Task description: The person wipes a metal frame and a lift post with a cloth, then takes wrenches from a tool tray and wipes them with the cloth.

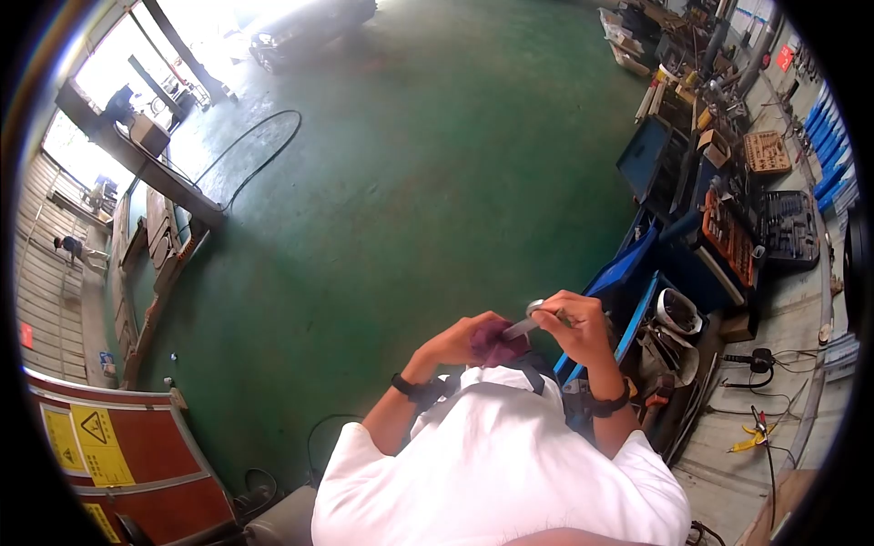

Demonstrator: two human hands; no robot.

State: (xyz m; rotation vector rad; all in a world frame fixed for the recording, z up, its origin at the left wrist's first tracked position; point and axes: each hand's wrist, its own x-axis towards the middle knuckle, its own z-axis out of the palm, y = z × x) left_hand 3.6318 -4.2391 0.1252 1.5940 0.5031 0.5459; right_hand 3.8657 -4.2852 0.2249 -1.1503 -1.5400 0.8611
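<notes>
In front of my chest, my left hand [458, 341] is wrapped round a dark purple cloth [492, 343]. My right hand [575, 326] grips a silver metal wrench [522, 327] by its ring-shaped end, fingers closed on it. The other part of the wrench lies against the cloth, and its far end is hidden there. Both wrists wear dark bands.
To the right stand blue tool carts [696, 241] with an orange socket tray [726, 238] and a dark tool case [789, 227]. A red-brown cabinet [155, 455] is lower left. A hose [264, 164] lies on the green floor; another person [82, 250] is far left.
</notes>
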